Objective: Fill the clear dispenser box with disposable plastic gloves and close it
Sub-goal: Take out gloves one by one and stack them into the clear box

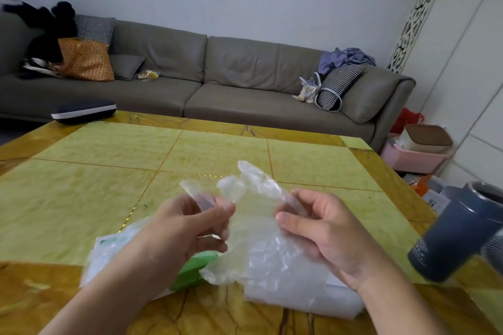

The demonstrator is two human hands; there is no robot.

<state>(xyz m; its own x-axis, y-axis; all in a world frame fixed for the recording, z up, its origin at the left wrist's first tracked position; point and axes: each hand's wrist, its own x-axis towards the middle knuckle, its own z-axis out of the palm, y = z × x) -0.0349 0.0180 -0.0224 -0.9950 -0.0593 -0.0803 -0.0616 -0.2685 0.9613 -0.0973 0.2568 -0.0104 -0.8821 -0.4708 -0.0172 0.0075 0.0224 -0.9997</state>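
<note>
A long grey sofa point(217, 76) runs along the far wall, strewn with cushions and clothes. In front of it stands a wide desk point(109, 160) topped with yellow-green and amber stone tiles. At its near edge lies a translucent white plastic packet point(304, 299), with a green-and-white package point(190, 272) just to its left. A dark blue tumbler point(457, 234) stands at the right edge. Above the packets, both hands hold up a crumpled clear plastic glove point(255, 226). The left hand point(182, 228) pinches its left edge between thumb and curled fingers; the right hand point(326, 228) grips its right edge the same way.
</note>
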